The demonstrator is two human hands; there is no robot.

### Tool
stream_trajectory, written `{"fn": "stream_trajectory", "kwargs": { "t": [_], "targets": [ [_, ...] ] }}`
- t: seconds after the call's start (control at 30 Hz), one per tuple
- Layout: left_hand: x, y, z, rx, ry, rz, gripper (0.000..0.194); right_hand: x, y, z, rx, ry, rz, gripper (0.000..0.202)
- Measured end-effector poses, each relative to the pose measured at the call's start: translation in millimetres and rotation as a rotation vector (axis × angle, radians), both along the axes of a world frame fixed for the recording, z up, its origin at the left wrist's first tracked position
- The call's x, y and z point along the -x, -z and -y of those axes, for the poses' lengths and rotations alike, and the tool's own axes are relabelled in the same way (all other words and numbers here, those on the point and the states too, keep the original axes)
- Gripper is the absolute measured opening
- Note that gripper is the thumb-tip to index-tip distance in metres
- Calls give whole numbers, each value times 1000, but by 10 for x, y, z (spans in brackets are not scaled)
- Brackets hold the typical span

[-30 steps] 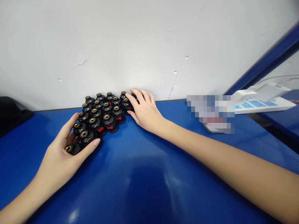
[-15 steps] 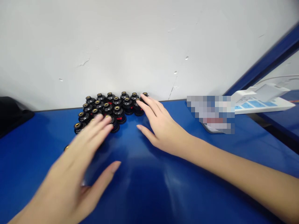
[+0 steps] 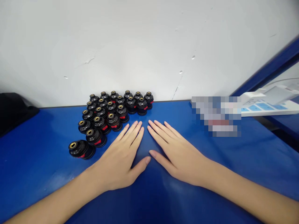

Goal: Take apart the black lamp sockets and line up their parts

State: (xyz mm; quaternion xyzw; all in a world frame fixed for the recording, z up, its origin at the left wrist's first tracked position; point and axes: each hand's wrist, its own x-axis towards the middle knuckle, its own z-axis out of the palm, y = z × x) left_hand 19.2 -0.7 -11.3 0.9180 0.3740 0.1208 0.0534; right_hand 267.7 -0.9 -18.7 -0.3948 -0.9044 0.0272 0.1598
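Note:
My left hand (image 3: 123, 158) lies palm down on the blue tabletop (image 3: 149, 199), fingers stretched out and holding nothing. Facing it across a small gap, my right hand (image 3: 175, 151) rests flat as well, thumb apart from the fingers. Beyond and to the left of them stand several black lamp-holder-like parts (image 3: 114, 122), grouped in slanting rows, each with a brass-ringed hole on top and many with a red mark on the side. The nearest such part (image 3: 81, 149) stands at the group's front left, beside my left forearm. Neither hand grips any of them.
A white wall (image 3: 144, 46) closes off the table's back edge. On the right lie a pixelated flat object (image 3: 216, 116) and a white power strip (image 3: 268, 108) with plugs in it. Something black (image 3: 16, 112) sits at the left edge. A blue frame bar (image 3: 268, 65) slants at the right.
Both hands have come down toward me and together, away from the black parts, and now lie flat on the table. My left hand moved right, uncovering the front parts. The view shifted slightly.

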Motion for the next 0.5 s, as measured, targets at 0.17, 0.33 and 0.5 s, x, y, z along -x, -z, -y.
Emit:
{"fn": "stream_trajectory", "kwargs": {
  "t": [0.17, 0.33, 0.5],
  "targets": [
    [34, 8, 12, -4, 10, 0, 85, 19, -11, -2, -7, 14, 15, 67],
    [44, 15, 13, -4, 7, -11, 85, 22, -6, -2, -15, 16, 21, 66],
    [49, 17, 9, -11, 9, -23, 84, 24, -22, -9, -23, 10, 51, 67]
  ]
}}
